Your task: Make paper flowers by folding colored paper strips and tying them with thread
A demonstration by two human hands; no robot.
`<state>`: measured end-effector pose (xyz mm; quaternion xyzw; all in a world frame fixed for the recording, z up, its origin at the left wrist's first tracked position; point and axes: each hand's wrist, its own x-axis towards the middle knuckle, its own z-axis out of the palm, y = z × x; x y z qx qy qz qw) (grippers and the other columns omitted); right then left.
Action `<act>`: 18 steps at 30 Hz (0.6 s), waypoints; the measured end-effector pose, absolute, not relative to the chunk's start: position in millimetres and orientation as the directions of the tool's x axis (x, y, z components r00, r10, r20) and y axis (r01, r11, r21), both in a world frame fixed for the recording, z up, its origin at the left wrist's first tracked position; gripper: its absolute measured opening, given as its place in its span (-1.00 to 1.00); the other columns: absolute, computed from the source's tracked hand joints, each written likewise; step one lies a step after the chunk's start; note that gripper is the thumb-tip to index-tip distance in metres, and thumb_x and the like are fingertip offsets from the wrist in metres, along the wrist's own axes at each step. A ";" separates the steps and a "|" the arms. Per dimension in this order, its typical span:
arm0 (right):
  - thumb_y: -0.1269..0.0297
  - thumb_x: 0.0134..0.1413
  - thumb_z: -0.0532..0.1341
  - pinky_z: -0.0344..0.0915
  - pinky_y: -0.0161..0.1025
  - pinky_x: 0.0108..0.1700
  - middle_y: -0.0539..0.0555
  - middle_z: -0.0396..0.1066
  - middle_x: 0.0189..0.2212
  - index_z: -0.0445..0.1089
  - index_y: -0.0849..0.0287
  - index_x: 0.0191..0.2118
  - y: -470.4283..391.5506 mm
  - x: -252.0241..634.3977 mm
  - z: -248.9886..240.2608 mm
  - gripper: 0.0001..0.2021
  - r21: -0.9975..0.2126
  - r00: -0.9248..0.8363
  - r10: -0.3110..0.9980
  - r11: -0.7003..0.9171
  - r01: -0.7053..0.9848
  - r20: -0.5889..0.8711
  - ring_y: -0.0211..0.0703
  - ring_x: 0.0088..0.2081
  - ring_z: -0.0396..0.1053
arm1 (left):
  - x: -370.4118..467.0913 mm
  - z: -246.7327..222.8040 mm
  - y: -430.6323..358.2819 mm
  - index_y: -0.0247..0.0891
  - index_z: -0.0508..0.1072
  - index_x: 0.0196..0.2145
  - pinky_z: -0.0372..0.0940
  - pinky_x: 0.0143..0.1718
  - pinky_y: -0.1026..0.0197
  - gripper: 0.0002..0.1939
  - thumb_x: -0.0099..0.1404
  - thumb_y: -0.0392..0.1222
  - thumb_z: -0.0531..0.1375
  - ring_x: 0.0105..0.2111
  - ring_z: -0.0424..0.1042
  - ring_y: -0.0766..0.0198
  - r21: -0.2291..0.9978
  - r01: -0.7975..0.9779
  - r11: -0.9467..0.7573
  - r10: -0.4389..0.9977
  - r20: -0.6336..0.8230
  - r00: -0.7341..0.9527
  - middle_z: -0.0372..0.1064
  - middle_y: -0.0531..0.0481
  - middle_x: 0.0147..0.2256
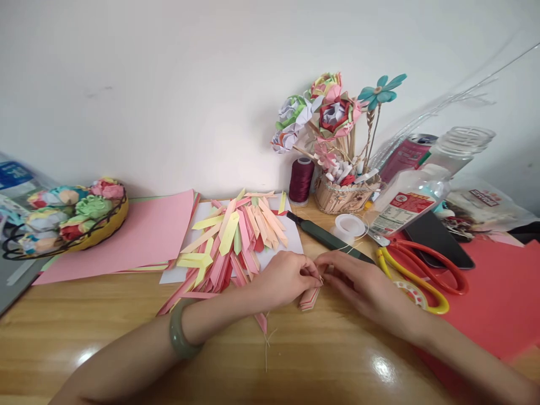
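Observation:
My left hand [289,279], with a green bangle on its wrist, is closed in a pinch at the upper end of a small bundle of folded paper strips [310,300]. My right hand [356,281] meets it from the other side, fingers bent and tips together by a thin pale thread [322,279]. The fingers partly hide the bundle's top and the thread. Left of the hands lies a loose pile of folded paper strips [230,233] in pink, yellow and peach. A pink folded piece [261,323] with thread ends lies in front of the left wrist.
Behind my right hand are a dark green utility knife [324,236], a clear tape roll [350,226], scissors [422,275] and a glue bottle [407,202]. Paper flowers [337,115] stand in a basket [348,194] beside a maroon thread spool [301,181]. Pink sheets [139,230] lie left; red paper [498,298] right.

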<state>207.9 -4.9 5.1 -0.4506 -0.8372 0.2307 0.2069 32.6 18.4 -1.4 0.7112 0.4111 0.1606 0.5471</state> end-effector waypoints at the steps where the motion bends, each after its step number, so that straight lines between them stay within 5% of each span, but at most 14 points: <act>1: 0.43 0.12 -0.01 0.30 -0.29 -0.28 0.06 0.39 -0.25 0.26 0.14 -0.17 -5.3 206.6 6.4 -0.81 -0.598 -0.531 0.840 0.482 0.641 0.108 -0.24 -0.28 0.36 | 32.4 -1.9 17.7 -0.25 0.27 -0.61 0.18 -0.46 0.29 -0.83 0.09 -0.23 0.01 -0.62 0.26 0.37 0.909 0.411 -0.065 0.768 -0.217 0.603 0.27 0.12 -0.71; 6: 0.46 0.06 0.03 0.31 -0.29 -0.30 0.05 0.41 -0.29 0.20 0.13 -0.04 -7.9 201.6 6.8 -0.69 -0.622 -0.525 0.849 0.440 0.648 0.054 -0.22 -0.29 0.37 | 31.0 -2.1 15.3 -0.26 0.25 -0.65 0.18 -0.46 0.33 -0.84 0.03 -0.35 -0.02 -0.61 0.27 0.40 0.912 0.395 -0.109 0.763 -0.178 0.622 0.27 0.13 -0.69; 11: 0.40 0.09 0.04 0.30 -0.27 -0.24 0.05 0.41 -0.25 0.27 0.13 -0.15 -9.6 204.2 1.4 -0.79 -0.643 -0.485 0.865 0.445 0.623 0.129 -0.22 -0.27 0.37 | 32.5 -1.3 16.0 -0.26 0.27 -0.63 0.18 -0.47 0.32 -0.83 0.08 -0.28 0.00 -0.62 0.26 0.38 0.888 0.451 -0.089 0.777 -0.222 0.590 0.28 0.12 -0.70; 18: 0.30 0.13 0.00 0.28 -0.30 -0.38 0.01 0.44 -0.42 0.31 0.13 -0.31 -7.4 209.4 3.8 -0.84 -0.732 -0.396 0.917 0.301 0.612 0.046 -0.23 -0.41 0.38 | 31.8 2.2 16.6 -0.24 0.30 -0.40 0.21 -0.43 0.25 -0.94 0.11 -0.26 0.06 -0.59 0.32 0.33 0.867 0.485 -0.115 0.812 -0.200 0.549 0.32 0.11 -0.64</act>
